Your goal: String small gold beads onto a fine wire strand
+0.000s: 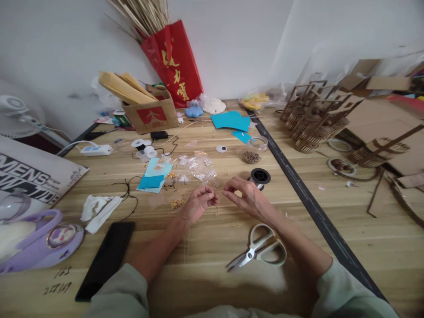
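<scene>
Over the middle of the table, my left hand (198, 204) is closed in a pinch on a short strand of gold beads (217, 209), which dangles below the fingertips. Just to its right, my right hand (247, 195) has thumb and forefinger pressed together; what they hold, if anything, is too fine to make out. A spool of clear line (260, 176) stands behind the right hand. Scissors with pale handles (256, 251) lie slightly apart in front of it. A pile of gold beads (177, 203) sits left of my left hand, and a few loose gold beads (235, 225) lie nearer me.
Small plastic packets (198, 165) and blue cards (151, 181) lie beyond my hands. A jar of mixed beads (252, 156) stands at the back. On the left are a black phone (105, 260) and a purple object (43, 240); on the right, wooden lantern-like frames (311, 123).
</scene>
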Available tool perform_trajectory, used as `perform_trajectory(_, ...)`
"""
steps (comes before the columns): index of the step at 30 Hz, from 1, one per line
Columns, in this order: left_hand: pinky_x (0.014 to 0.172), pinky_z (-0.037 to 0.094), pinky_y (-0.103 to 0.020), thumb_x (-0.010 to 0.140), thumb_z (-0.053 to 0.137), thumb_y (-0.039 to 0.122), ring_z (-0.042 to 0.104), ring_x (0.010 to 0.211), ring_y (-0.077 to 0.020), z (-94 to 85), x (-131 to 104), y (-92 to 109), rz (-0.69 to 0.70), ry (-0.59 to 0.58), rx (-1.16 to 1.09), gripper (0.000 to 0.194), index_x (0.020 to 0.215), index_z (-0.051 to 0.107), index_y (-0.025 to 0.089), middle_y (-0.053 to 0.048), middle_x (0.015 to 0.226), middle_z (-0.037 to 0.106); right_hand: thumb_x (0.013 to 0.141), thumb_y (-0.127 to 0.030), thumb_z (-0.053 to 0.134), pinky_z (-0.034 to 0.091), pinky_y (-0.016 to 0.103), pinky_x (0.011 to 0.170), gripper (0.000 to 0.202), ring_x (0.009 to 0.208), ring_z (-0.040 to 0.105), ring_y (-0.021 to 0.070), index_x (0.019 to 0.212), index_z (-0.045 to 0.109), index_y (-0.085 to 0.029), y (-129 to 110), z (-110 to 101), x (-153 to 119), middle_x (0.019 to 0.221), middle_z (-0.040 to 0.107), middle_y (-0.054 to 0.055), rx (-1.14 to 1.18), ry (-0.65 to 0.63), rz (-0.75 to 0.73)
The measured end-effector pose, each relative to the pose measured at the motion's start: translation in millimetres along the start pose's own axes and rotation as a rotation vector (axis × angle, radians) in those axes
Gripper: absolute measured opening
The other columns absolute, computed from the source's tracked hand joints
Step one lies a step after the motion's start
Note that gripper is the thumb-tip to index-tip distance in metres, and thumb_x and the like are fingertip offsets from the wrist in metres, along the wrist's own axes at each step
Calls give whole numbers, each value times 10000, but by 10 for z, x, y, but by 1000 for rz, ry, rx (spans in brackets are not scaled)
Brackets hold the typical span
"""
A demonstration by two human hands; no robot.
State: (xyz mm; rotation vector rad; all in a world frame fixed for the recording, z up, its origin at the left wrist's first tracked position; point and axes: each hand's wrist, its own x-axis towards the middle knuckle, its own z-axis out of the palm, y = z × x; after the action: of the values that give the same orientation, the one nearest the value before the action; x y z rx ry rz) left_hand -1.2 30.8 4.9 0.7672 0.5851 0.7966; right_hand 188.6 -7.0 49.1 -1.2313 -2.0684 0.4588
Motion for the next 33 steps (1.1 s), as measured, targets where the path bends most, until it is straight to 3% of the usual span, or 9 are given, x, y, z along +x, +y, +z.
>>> perform_trajectory(10, 566, 454, -213, 621, 766, 193, 594, 579, -107, 59, -19, 8, -20, -24, 35, 204, 699, 603, 100, -35, 637, 651, 890, -233, 526, 451, 263, 658, 117, 713, 554, 147, 933, 611, -165, -74, 61, -10, 820, 571, 56, 70, 77, -97)
perform_trajectory(15, 571, 452, -224, 612, 779, 207, 591, 562, -109, 67, -30, 4, -48, -37, 58, 222, 737, 636, 92, -37, 632, 651, 908, -204, 486, 464, 280, 694, 162, 775, 569, 165, 991, 624, -191, -70, 122, -17, 848, 570, 66, 98, 28, -139)
perform_trajectory(33, 564, 458, -227, 589, 805, 223, 593, 546, -108, 64, -24, -27, -60, 5, 40, 234, 719, 670, 82, -42, 615, 659, 927, -168, 420, 444, 278, 694, 156, 772, 537, 169, 889, 571, -162, -50, 152, -19, 852, 547, 81, 4, -14, -148)
